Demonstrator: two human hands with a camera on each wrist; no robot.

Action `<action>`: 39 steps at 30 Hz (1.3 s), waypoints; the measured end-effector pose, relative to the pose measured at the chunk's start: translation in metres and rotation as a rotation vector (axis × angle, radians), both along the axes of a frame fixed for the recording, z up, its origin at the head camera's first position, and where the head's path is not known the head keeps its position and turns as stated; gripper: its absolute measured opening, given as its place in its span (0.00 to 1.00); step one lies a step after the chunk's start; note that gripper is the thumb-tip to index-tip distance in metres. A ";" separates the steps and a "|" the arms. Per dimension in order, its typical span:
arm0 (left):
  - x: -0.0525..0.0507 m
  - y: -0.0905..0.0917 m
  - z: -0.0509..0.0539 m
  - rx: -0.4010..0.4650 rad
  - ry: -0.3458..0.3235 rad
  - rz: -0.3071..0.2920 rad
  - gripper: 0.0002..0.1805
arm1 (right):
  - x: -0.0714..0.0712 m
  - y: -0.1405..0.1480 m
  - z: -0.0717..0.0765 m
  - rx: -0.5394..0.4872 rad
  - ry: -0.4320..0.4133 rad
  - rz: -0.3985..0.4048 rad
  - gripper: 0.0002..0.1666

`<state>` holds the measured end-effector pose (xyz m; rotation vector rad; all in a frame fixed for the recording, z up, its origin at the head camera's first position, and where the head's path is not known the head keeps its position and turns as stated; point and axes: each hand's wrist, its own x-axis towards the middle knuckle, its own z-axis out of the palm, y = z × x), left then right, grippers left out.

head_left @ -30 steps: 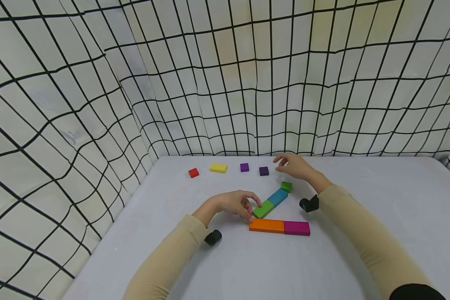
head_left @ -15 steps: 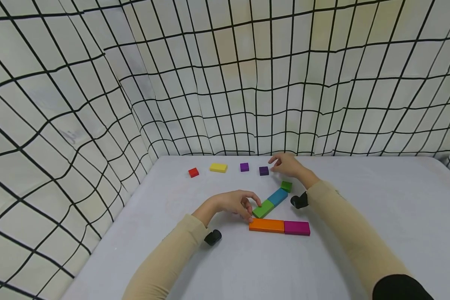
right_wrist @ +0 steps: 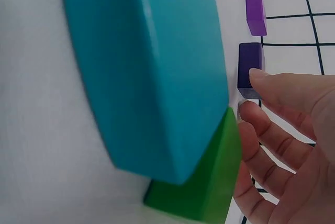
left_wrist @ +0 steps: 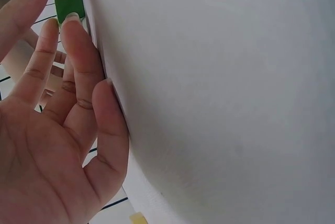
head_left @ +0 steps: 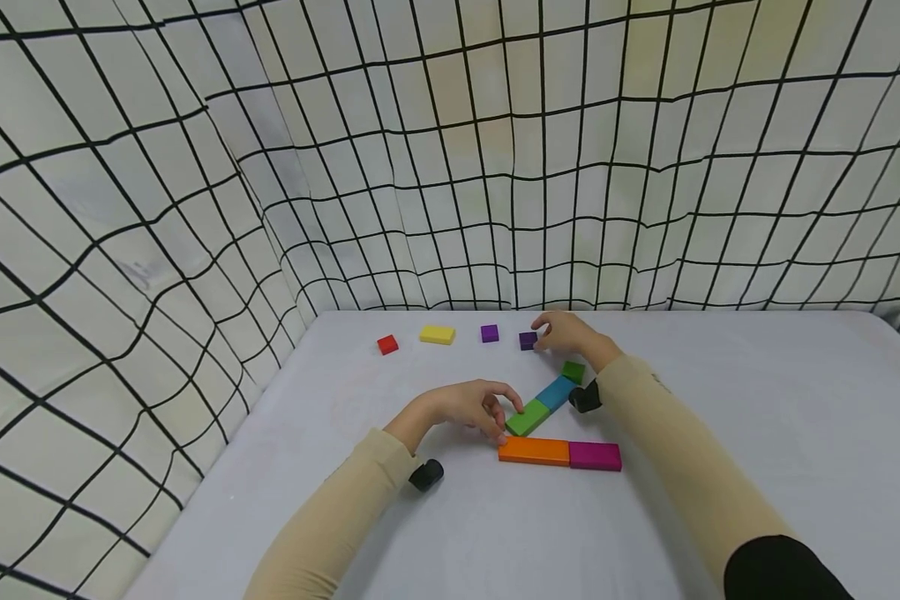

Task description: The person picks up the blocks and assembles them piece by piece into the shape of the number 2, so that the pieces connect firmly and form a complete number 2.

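My left hand point(head_left: 465, 408) rests at the left end of two block rows. Its thumb touches the end of the orange block point(head_left: 534, 451), and a fingertip touches the light green block point(head_left: 527, 418). A magenta block point(head_left: 595, 456) adjoins the orange one; a blue block point(head_left: 556, 394) and a small green block point(head_left: 573, 372) continue the slanted row. At the back, my right hand point(head_left: 570, 335) is beside the dark purple block point(head_left: 527, 341). In the right wrist view its thumb overlaps that block point(right_wrist: 249, 67), fingers loosely bent; contact is unclear.
A purple block point(head_left: 489, 333), a yellow block point(head_left: 437, 334) and a red block point(head_left: 387, 344) lie along the back left of the white table point(head_left: 450, 533). Black netting before white walls borders the back and left side.
My right hand has moved left and slightly down, from apart from the dark purple block to right beside it. My left hand and the blocks have stayed in place.
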<state>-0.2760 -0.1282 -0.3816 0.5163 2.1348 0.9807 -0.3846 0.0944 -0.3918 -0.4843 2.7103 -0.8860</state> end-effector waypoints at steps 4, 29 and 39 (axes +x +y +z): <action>0.001 0.000 0.001 0.000 0.006 -0.005 0.24 | 0.001 -0.003 0.001 0.025 -0.017 -0.016 0.28; 0.002 0.003 0.004 -0.016 0.018 0.000 0.24 | 0.007 0.003 0.006 0.045 0.053 -0.037 0.24; -0.001 0.000 0.001 -0.018 0.009 0.001 0.24 | 0.013 0.009 0.012 0.047 0.069 -0.003 0.24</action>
